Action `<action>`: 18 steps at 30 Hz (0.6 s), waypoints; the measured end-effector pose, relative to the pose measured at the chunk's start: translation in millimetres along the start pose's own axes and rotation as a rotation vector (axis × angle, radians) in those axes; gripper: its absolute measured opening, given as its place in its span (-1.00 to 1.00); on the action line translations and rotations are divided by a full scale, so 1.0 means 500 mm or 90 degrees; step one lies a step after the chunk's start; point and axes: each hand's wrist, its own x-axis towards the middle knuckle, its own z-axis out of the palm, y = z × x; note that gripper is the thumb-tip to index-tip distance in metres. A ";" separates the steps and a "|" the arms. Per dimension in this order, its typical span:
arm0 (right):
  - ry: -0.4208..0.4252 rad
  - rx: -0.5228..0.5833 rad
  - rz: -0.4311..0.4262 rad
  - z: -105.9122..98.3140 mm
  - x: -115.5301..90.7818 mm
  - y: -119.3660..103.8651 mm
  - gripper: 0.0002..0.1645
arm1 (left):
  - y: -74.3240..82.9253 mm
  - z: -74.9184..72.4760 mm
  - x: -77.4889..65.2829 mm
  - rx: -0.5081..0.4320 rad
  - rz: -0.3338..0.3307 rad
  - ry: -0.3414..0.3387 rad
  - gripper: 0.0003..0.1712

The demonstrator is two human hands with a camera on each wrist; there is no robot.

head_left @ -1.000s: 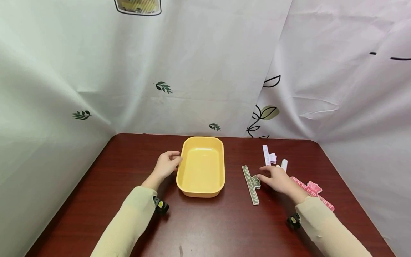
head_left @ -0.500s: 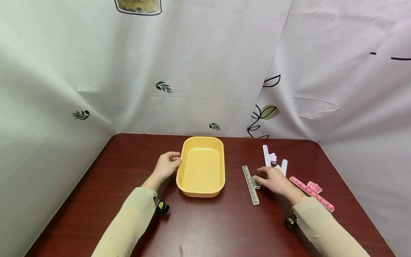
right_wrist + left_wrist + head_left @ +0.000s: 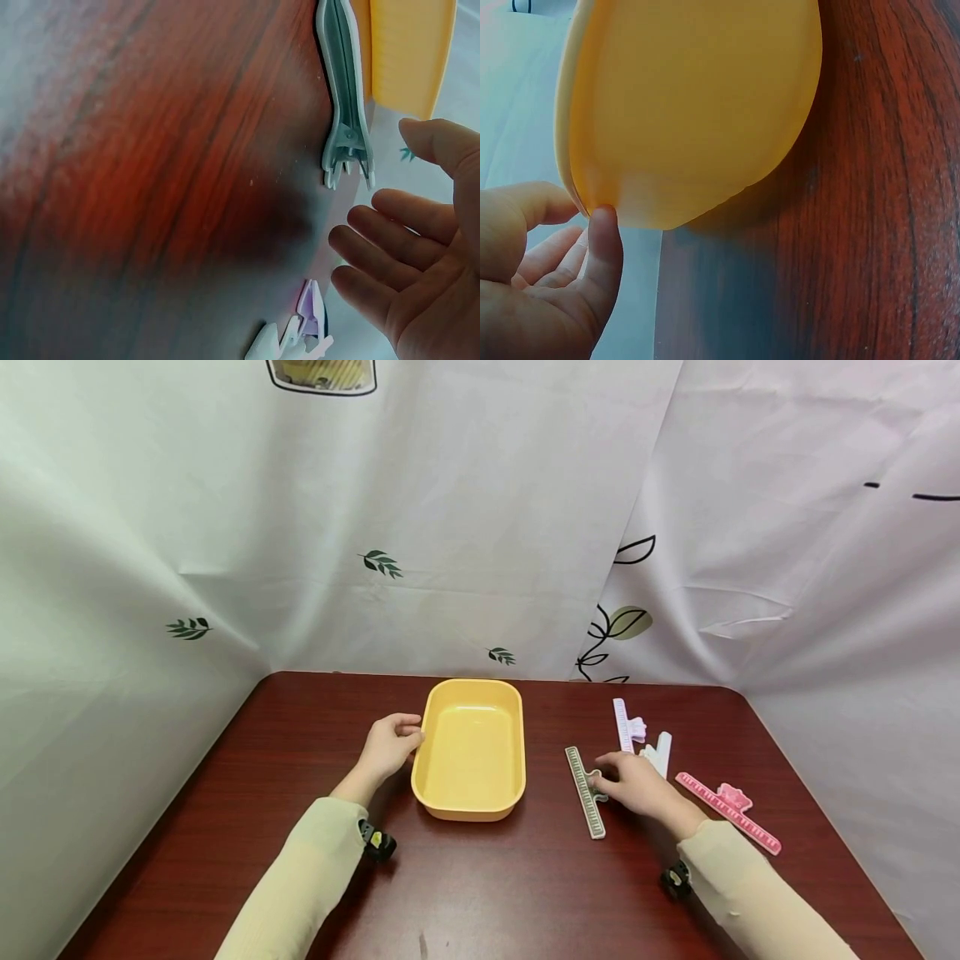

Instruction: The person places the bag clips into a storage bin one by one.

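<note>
A yellow rectangular tray (image 3: 418, 768) stands on the table; inside it nothing lies. At its left side is my left hand (image 3: 386, 748), loosely bent, thumb and forefinger touching the tray's edge, as the left wrist view also shows on the tray wall (image 3: 705, 112). My right hand (image 3: 637, 782) hovers by the handle of a grey-green bar clip (image 3: 583, 793) with a keyboard-like pattern. In the right wrist view its fingers (image 3: 390, 232) and thumb are spread, apart from the green clip (image 3: 346, 82). In the head view the hand partly covers the clip's handle.
Right of the hand lie a lilac clip (image 3: 622, 722), a white clip (image 3: 663, 750) and a pink clip (image 3: 727, 812). The dark red wooden table (image 3: 480, 893) meets a pale patterned cloth (image 3: 450, 527) behind and at the sides.
My right hand has shifted slightly left and downward, toward the grey-green clip's handle, uncovering more of the white clip. The left hand and the tray have stayed in place.
</note>
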 end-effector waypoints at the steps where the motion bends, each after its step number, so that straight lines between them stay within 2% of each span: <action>1: -0.001 -0.001 0.000 0.001 0.000 0.000 -0.55 | 0.001 0.000 -0.001 -0.002 0.000 0.000 -0.56; 8: -0.017 -0.008 0.007 0.005 0.001 -0.002 -0.53 | 0.006 0.001 -0.007 -0.019 0.024 0.004 -0.58; 18: -0.033 -0.007 0.013 0.006 -0.001 -0.007 -0.54 | -0.004 0.003 -0.003 -0.014 -0.009 0.001 -0.56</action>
